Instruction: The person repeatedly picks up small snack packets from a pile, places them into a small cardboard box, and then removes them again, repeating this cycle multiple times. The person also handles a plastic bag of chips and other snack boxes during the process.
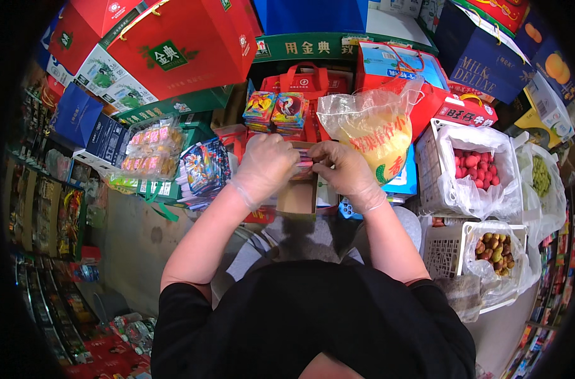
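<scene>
My left hand [270, 161], in a clear disposable glove, holds the left end of some small colourful packets [305, 163]. The gloved fingers of my right hand [346, 170] pinch the same packets from the right. Beneath them is an open cardboard box [296, 199], whose near part shows bare brown board. Just beyond my hands stand two stacks of bright printed packs, a left stack [259, 110] and a right stack [290, 112]. A loose pile of blue patterned packets [204, 168] lies left of my left hand. My fingers partly hide the held packets.
A translucent sack of yellow grain [375, 128] stands close behind my right hand. Clear trays of wrapped snacks [152, 147] sit at left. White crates at right hold red fruit [476, 168] and brownish fruit [495, 253]. Large red gift boxes [183, 52] rise at the back left.
</scene>
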A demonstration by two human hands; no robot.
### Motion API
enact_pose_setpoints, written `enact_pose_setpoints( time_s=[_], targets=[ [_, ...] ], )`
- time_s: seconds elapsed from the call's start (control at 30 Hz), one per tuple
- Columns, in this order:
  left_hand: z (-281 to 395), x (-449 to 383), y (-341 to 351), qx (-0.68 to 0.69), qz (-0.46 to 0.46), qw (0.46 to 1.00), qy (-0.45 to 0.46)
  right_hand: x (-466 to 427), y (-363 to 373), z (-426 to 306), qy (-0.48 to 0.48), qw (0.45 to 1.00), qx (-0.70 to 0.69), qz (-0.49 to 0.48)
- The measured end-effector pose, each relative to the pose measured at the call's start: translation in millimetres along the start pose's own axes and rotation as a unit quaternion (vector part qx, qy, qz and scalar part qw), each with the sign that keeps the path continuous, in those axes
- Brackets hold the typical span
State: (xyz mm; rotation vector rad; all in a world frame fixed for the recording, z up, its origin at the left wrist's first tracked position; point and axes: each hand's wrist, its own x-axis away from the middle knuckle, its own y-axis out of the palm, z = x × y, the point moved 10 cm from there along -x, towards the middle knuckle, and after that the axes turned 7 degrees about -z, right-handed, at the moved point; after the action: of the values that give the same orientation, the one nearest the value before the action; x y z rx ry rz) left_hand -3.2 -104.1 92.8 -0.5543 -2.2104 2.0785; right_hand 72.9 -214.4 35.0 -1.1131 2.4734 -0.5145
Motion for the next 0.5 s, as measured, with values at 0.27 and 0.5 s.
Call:
enact_pose_setpoints(
  time_s=[0.27,0.5],
  targets=[
    [-7.3,16.1,56.1,0.011,-0.025,0.998,-0.048,-1.1,-6.5,24.7,0.101,0.993,0.061,0.012],
    [-4.5,12.0,60.1,-0.031,0.016,0.998,-0.057,-0.7,17.7,47.3,0.145,0.977,0.141,-0.061]
  ],
)
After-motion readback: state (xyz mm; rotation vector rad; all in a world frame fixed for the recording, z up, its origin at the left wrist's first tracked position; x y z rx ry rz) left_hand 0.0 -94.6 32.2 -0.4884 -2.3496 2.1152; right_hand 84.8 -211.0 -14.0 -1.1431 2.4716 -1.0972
